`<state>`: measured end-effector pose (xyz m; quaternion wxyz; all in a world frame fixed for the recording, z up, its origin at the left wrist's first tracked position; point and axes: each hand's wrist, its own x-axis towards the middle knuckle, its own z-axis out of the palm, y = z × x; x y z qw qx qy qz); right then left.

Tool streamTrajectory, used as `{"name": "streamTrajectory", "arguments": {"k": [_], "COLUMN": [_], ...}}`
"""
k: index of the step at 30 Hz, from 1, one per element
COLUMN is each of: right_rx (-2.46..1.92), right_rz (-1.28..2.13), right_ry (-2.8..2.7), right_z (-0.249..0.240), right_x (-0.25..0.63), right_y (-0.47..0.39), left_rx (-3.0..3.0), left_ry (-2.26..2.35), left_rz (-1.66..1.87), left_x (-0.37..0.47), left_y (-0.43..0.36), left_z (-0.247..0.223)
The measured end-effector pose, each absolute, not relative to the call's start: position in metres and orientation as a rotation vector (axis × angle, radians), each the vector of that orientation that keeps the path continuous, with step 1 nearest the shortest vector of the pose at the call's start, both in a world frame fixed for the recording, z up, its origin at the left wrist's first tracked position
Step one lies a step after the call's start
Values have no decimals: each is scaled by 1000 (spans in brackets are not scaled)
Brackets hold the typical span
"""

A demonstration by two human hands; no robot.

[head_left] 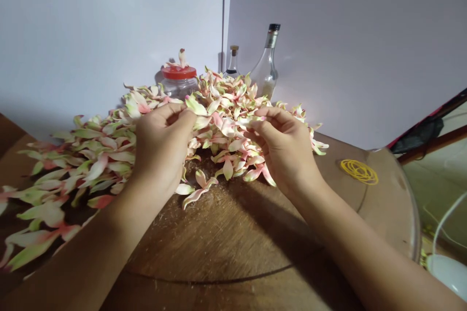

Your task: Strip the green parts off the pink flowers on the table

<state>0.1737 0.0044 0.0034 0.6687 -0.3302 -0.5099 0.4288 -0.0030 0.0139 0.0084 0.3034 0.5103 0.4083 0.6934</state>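
Note:
My left hand (162,143) is closed in a pinch on a pale pink-and-white flower piece (228,128) with greenish petal tips. On its other side, my right hand (288,148) pinches a petal of the same piece between thumb and fingers. The piece is stretched between both hands, above a heap of similar flower pieces (233,92), so its outline is hard to separate from them. More flower pieces (98,163) spread over the left of the table. One loose flower piece (200,187) lies on the wood just in front of the heap.
A round brown wooden table (219,238) carries everything. Behind the heap stand a red-lidded jar (178,74), a small corked bottle (233,60) and a tall glass bottle (268,65), near the pale wall. Yellow rubber bands (359,171) lie at right, inside the table's edge.

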Motion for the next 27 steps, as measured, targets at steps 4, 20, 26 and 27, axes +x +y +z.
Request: {"name": "streamTrajectory", "arguments": {"k": [4, 20, 26, 27], "right_rx": [-693, -623, -762, -775], "right_rz": [922, 792, 706, 658], "right_ry": [-1097, -945, -809, -753], "right_z": [4, 8, 1, -1], "right_x": [173, 170, 177, 183], "right_y": [5, -7, -51, -63], "left_rx": [1179, 836, 687, 654], "left_ry": [987, 921, 908, 882], "left_rz": [1873, 1981, 1946, 1947], "left_x": [2, 3, 4, 2], "left_y": [12, 12, 13, 15], "left_z": [13, 19, 16, 16]}}
